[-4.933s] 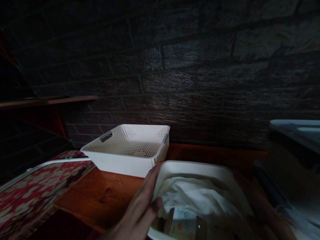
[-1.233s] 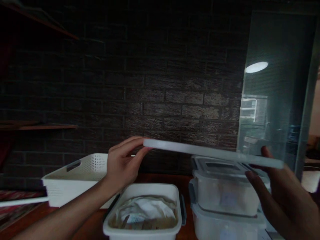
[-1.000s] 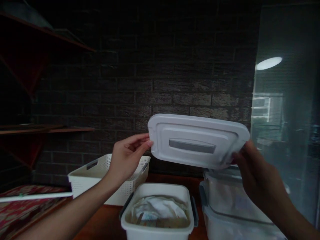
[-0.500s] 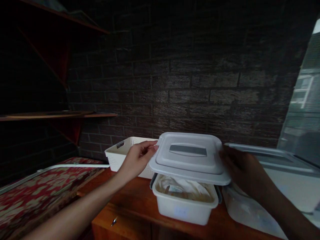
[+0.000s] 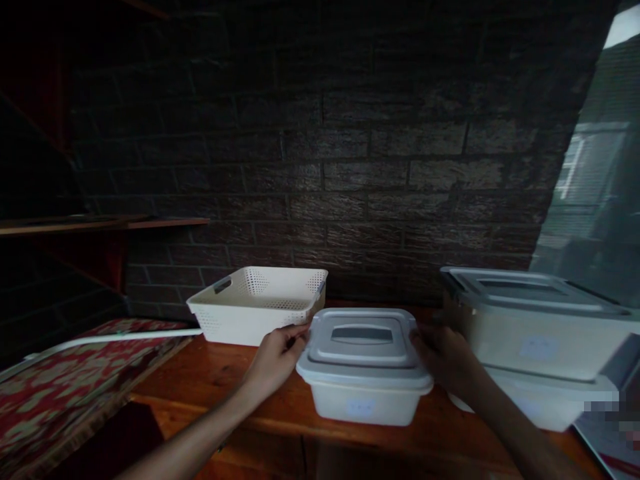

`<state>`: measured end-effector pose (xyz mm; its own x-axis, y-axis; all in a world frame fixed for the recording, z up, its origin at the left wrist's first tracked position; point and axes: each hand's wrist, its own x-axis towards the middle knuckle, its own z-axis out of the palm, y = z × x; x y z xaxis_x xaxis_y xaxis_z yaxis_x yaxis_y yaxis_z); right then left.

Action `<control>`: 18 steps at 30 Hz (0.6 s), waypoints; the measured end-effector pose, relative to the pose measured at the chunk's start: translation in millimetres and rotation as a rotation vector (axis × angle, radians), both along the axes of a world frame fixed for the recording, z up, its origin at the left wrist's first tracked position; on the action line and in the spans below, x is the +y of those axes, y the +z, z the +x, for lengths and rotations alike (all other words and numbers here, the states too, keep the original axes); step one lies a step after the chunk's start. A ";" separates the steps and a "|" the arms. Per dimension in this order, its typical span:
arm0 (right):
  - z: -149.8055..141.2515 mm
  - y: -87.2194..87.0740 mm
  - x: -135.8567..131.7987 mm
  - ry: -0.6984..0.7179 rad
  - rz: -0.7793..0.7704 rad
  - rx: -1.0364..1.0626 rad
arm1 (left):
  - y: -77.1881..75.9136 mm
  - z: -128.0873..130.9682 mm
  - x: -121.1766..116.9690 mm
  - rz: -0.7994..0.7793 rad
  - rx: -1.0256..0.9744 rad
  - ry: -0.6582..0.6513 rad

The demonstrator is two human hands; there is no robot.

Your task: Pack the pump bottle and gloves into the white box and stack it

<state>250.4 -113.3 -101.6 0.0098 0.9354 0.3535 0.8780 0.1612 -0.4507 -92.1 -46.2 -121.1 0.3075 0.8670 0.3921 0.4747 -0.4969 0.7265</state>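
Note:
A grey lid (image 5: 363, 357) with a darker handle strip sits on a small white storage box (image 5: 390, 405), covering its opening, so the contents are hidden. My left hand (image 5: 279, 359) is closed at the lid's left edge, thumb and fingers pinching near the back corner. At the opposite edge my right hand (image 5: 447, 353) is curled around the rim, its fingertips in shadow and partly hidden. The box rests on a reddish wooden cabinet top (image 5: 225, 377).
An open white perforated basket (image 5: 235, 325) stands behind on the left. Two larger lidded boxes are stacked at right, the upper box (image 5: 530, 343) on the lower box (image 5: 545, 400). A dark brick wall (image 5: 350, 173) rises behind; a wooden shelf (image 5: 100, 225) juts out at left.
Both hands have brought the lid down from above the box onto its rim, covering the bag-like contents that showed before. The view has shifted slightly to the right.

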 end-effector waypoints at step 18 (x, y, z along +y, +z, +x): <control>-3.9 -14.4 -3.1 -0.099 -0.135 -0.175 | -15.7 -2.1 -5.6 -0.021 0.150 0.023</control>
<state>246.4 -116.5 -116.1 0.0540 0.9718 0.2293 0.9530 0.0184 -0.3023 -94.2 -51.7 -136.8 0.3412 0.8819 0.3254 0.5895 -0.4704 0.6567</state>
